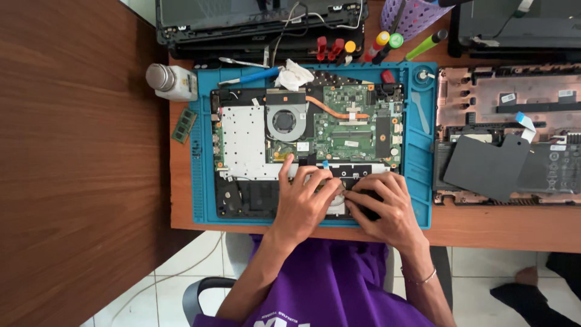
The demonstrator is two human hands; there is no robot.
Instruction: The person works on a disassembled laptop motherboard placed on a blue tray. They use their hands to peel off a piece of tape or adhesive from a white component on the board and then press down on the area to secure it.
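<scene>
Working at the near edge of the desk (pixel 502 230), both hands press down on the lower part of an opened laptop base (pixel 305 151) that lies flat on a blue repair mat (pixel 417 181). The left hand (pixel 302 203) has its fingers spread, forefinger stretched toward the green circuit board (pixel 351 130), while the right hand (pixel 384 203) is curled with its fingertips pinched close over a small part near the middle of the chassis; what exactly they grip is too small to tell.

The base looks stiff as a shell but fragile inside: bare board, a round cooling fan (pixel 284 121), a thin copper pipe and flat ribbon cables that would likely tear or crease if tugged. I judge it moderately light, best held by its plastic outer rim or black frame, never by the board or fan. Small connectors call for fingertip pressure only.

Toward the far edge sit another dismantled laptop (pixel 260 24), screwdrivers (pixel 387 42) with coloured handles and a crumpled white cloth (pixel 293 75). A small white bottle (pixel 172 82) stands at the mat's far left corner, a loose memory stick (pixel 183 125) just beside it. A pink-toned bottom cover (pixel 508 97) lies at the right.
</scene>
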